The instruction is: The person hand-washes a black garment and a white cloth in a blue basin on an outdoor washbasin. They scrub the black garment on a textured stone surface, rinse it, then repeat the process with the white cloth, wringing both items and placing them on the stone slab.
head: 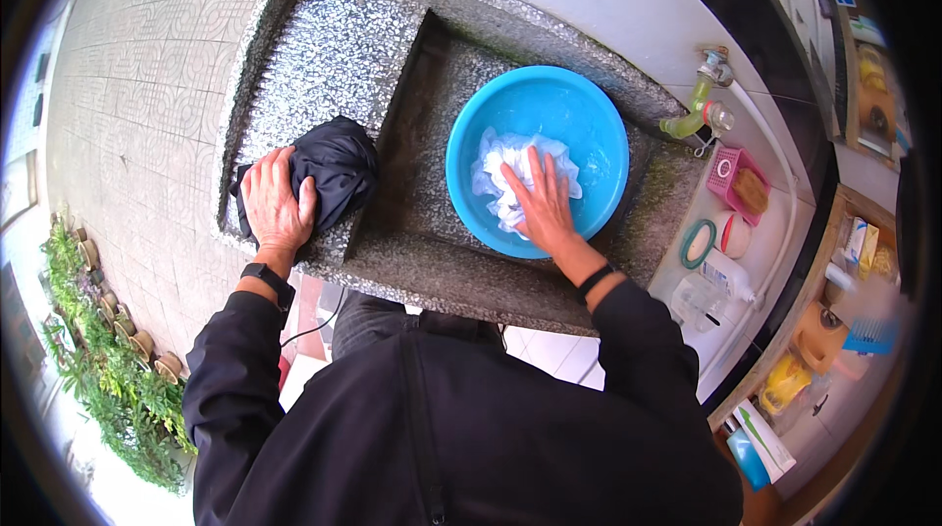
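Observation:
My left hand [276, 195] lies on a bundled dark cloth [338, 162] at the left end of a terrazzo laundry sink [335, 33]. Its fingers are nearly together and the thumb is apart. In the sink's deeper basin stands a round blue plastic basin [530, 95] with clear water in it. A crumpled, wet white cloth [504, 158] sits in that water. On top of the cloth rests my right hand [548, 206], fingers spread. Both hands seem to touch the cloths from above without closing around them.
A greenish tap [688, 121] juts from the tiled wall at the right. Near it, a ledge holds a pink plastic basket [725, 176], a green ring [698, 244] and a white bottle [727, 274]. Farther right is a shelf with toiletries and a blue comb [872, 335]. Potted plants [110, 379] line the left.

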`<state>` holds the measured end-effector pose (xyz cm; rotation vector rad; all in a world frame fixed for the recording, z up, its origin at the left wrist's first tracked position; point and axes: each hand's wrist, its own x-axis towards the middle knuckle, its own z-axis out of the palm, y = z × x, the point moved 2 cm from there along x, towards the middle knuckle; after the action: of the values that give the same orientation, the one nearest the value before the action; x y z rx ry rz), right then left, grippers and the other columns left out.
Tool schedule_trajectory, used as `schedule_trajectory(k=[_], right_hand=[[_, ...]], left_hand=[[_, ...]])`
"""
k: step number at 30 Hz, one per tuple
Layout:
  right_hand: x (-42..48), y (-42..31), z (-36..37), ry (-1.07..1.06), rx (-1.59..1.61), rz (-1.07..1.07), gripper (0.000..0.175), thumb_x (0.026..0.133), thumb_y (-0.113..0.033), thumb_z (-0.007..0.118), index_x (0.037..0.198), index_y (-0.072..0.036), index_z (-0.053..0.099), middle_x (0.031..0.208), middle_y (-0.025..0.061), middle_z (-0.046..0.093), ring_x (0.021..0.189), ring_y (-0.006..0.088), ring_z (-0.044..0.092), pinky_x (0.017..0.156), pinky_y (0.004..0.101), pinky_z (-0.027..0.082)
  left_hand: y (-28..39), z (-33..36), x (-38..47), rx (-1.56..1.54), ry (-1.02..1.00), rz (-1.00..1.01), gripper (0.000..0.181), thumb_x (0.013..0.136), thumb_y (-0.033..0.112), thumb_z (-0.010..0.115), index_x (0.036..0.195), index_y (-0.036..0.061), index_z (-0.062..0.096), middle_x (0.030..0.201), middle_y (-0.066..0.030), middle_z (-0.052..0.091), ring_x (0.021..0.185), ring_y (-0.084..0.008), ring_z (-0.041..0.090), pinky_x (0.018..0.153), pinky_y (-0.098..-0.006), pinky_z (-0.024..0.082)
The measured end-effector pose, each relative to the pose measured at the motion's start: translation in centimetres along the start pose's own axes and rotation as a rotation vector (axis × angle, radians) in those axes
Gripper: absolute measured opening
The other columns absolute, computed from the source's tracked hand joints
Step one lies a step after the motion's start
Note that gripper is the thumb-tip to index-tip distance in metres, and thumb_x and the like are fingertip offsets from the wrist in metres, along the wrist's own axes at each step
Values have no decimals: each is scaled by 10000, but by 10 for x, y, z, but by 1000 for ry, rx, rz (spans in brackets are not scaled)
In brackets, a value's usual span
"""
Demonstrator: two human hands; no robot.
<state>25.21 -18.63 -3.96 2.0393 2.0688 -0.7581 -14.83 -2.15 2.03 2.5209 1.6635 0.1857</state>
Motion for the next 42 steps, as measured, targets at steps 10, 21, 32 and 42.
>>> schedule_trajectory(k=[10, 21, 32, 42], right_hand=[[89, 26, 46, 153, 113, 307, 663, 731, -166, 916, 1344, -150, 662, 1237, 180, 615, 1193, 421, 616, 1015, 499, 546], [-31, 35, -57, 569, 1105, 354, 578, 782, -53, 913, 1302, -3, 667, 1238, 93, 674, 1139, 214, 663, 958, 346, 550], [-22, 45, -62, 394, 1499, 458, 625, 965, -200, 704, 1519, -2, 493, 1422, 167, 612, 1226, 237, 648, 1019, 345, 519], [-29, 62, -12, 539, 531, 463, 306, 921, -142, 719, 1211, -46, 707, 1251, 211, 670, 1153, 386, 663, 998, 437, 532]], left_hand=[[1, 0, 2, -4, 27, 17, 555, 944, 391, 603, 1391, 66, 562, 1349, -164, 617, 1286, -344, 549, 1147, -478, 349], [0, -1, -2, 18, 66, -6, 511, 956, 426, 621, 1337, 86, 604, 1299, -114, 648, 1253, -297, 575, 1113, -448, 380], [-1, 0, -3, 54, 56, -5, 504, 996, 459, 581, 1338, 89, 599, 1305, -101, 651, 1253, -278, 574, 1116, -440, 379], [-1, 1, -2, 22, 35, -7, 520, 985, 438, 595, 1373, 91, 589, 1341, -115, 642, 1286, -288, 565, 1126, -445, 370]])
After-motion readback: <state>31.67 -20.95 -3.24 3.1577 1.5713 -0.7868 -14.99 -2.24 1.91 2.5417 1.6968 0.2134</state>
